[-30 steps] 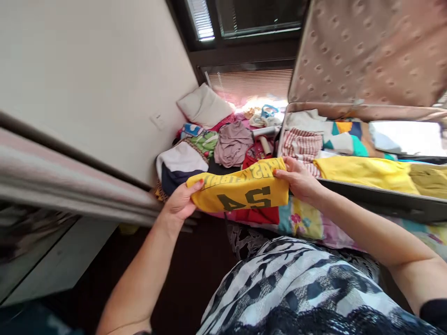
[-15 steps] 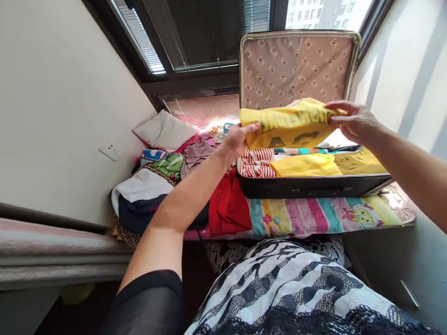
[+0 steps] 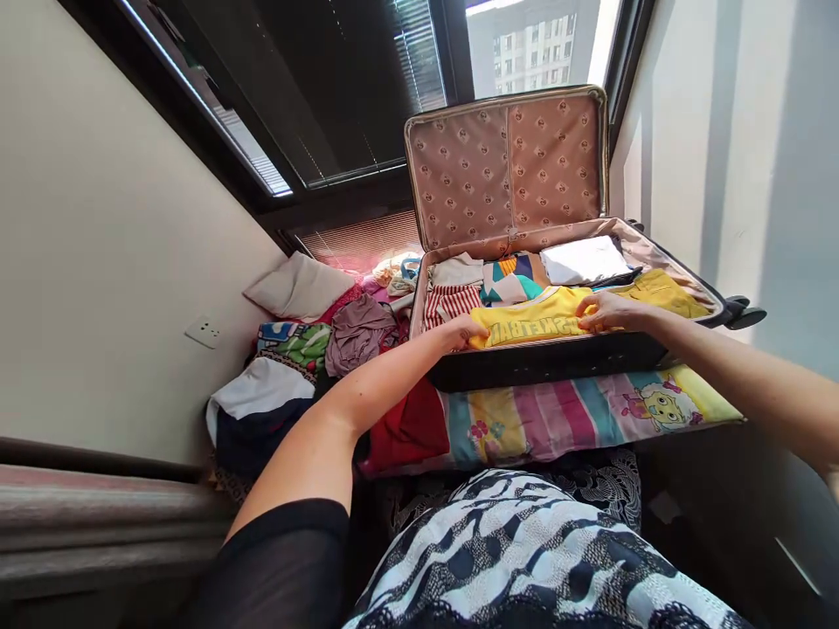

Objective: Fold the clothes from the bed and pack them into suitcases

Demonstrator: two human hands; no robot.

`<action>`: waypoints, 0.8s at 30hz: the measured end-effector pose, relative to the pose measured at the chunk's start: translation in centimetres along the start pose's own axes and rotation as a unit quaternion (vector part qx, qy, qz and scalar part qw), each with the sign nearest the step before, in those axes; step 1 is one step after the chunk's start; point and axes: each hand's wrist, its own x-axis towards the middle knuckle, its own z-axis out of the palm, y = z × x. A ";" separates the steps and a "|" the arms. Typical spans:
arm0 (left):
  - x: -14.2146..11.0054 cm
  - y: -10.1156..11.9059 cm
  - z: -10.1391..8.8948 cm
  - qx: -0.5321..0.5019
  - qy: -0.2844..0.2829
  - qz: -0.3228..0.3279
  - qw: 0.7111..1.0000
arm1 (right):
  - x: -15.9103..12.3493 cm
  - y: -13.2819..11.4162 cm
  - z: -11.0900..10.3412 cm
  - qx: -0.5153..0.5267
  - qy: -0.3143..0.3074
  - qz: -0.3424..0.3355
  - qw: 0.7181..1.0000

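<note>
A folded yellow shirt point(image 3: 530, 320) with printed letters lies at the front of the open suitcase point(image 3: 544, 365). My left hand point(image 3: 464, 332) is closed on the shirt's left end. At its right part, my right hand point(image 3: 603, 312) pinches the cloth with thumb and fingers. Behind the shirt, inside the case, are a red-and-white striped garment point(image 3: 451, 302), a teal and orange patterned garment point(image 3: 515, 278) and a white folded garment point(image 3: 583, 260). A mustard garment point(image 3: 662, 293) lies right of my right hand.
The suitcase lid point(image 3: 508, 170) stands upright against the window. Left of the case are a red cloth point(image 3: 412, 428), a mauve garment point(image 3: 359, 332), a white and navy garment point(image 3: 262, 411) and a pillow point(image 3: 301, 286). A striped quilt point(image 3: 544, 424) lies under the case.
Both my hands have lowered the yellow shirt from above the suitcase to its front section. The view has shifted, showing more of the case's inside.
</note>
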 end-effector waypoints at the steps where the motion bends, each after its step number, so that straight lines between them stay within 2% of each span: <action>1: -0.1 0.1 0.5 -0.003 0.005 0.011 1.000 | 0.1 0.2 0.0 -0.019 0.004 -0.012 1.000; 3: -0.3 0.0 1.5 0.034 0.038 0.049 0.998 | 0.3 0.8 0.1 -0.074 0.016 -0.038 0.996; 5: -0.5 -0.2 2.2 0.157 0.085 0.081 0.981 | 0.4 1.5 0.0 -0.138 0.016 -0.054 0.989; 7: -0.7 -0.1 2.1 0.322 0.104 0.095 0.936 | 0.7 2.1 -0.5 -0.192 -0.001 -0.068 0.979; 9: -0.9 0.4 1.3 0.450 0.106 0.114 0.879 | 1.0 2.5 -1.5 -0.233 -0.013 -0.089 0.968; 10: -0.8 0.8 0.8 0.492 0.114 0.140 0.851 | 1.2 2.4 -2.2 -0.251 -0.002 -0.108 0.962; 12: -0.5 1.7 -0.2 0.542 0.121 0.218 0.803 | 1.6 1.9 -3.3 -0.279 0.062 -0.160 0.945; 14: 0.2 2.5 -0.7 0.559 0.079 0.302 0.768 | 2.0 0.8 -3.7 -0.288 0.122 -0.226 0.922; 15: 0.7 2.7 -0.7 0.562 0.037 0.337 0.754 | 2.1 0.2 -3.5 -0.290 0.123 -0.257 0.913; 17: 2.0 2.8 -0.2 0.565 -0.048 0.385 0.728 | 2.4 -0.4 -2.4 -0.302 0.063 -0.297 0.904; 20: 4.1 1.7 1.0 0.568 -0.149 0.410 0.698 | 2.8 0.2 0.0 -0.316 -0.070 -0.280 0.904; 22: 5.5 0.5 1.8 0.571 -0.195 0.408 0.686 | 3.5 1.5 1.3 -0.301 -0.109 -0.256 0.912; 24: 6.6 -0.9 2.5 0.572 -0.219 0.404 0.679 | 4.4 2.9 2.2 -0.272 -0.111 -0.256 0.921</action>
